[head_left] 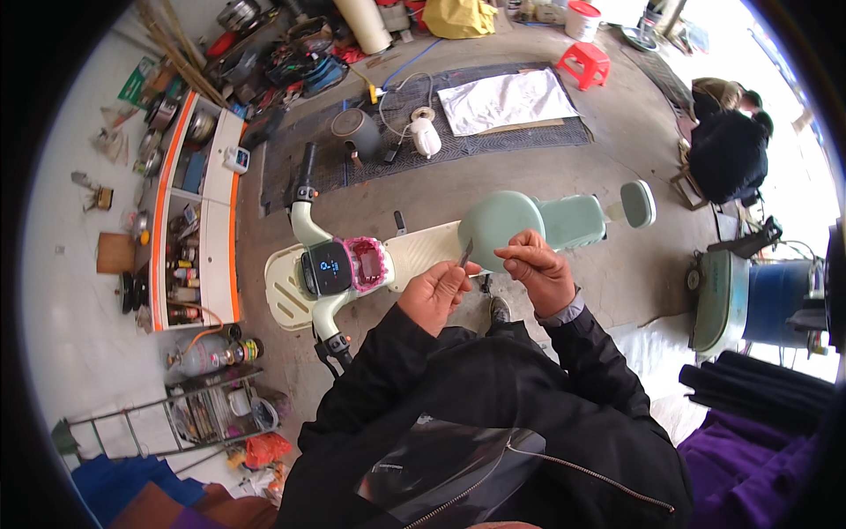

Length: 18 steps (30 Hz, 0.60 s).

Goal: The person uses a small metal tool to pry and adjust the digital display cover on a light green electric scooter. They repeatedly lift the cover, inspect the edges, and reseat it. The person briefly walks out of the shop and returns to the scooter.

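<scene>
My left hand (438, 295) grips a small, thin, pointed metal piece (466, 253) upright between thumb and finger; I cannot make out what it is. My right hand (538, 273) is a little to the right, fingers curled with thumb and index close together; anything held there is too small to name. Below both hands stands a cream and mint-green electric scooter, with a round mint seat (500, 212), a lit display (324, 270), a pink-rimmed cup holder (368, 264), a cream footboard (414, 256) and handlebar grips at either end of the bars.
A shelving unit (198, 212) and gas cylinders (211, 353) stand left. A dark mat (282, 194) beyond the scooter bears a white cloth (502, 97) and containers; a red stool (584, 62) is behind. Two people (727, 150) crouch or sit far right, near a green cart (721, 300).
</scene>
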Available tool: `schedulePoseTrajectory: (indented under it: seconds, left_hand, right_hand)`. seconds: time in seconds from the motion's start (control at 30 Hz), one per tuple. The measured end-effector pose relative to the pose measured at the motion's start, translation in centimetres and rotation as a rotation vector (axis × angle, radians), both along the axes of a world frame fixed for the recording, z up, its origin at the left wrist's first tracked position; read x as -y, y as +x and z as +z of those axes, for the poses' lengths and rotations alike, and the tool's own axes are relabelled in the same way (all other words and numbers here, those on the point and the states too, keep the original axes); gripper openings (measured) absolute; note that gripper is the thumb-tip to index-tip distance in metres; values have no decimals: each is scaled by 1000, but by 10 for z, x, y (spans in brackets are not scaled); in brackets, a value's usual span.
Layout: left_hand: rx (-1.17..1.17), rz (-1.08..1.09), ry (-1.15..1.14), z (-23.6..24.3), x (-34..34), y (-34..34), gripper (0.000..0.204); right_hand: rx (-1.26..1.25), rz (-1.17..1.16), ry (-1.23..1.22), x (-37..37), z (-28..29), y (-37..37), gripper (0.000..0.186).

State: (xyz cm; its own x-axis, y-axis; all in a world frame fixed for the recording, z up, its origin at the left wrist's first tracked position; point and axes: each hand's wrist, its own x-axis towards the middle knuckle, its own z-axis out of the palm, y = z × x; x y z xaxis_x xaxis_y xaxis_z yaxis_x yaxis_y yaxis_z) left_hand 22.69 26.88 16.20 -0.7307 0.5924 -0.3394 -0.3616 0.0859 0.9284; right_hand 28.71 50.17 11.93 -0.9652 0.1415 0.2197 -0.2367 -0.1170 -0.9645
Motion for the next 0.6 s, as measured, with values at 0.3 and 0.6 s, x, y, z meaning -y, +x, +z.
schedulePoseTrajectory:
  seconds: [0.3,0.6]
  left_hand:
    - [141,-8,118,45,-1,13,35]
    - [234,22,177,60,19,14,35]
  right_hand:
    - [-151,5,-180,27,33,-35,19]
    - [-189,-5,-165,52,33,-41,16]
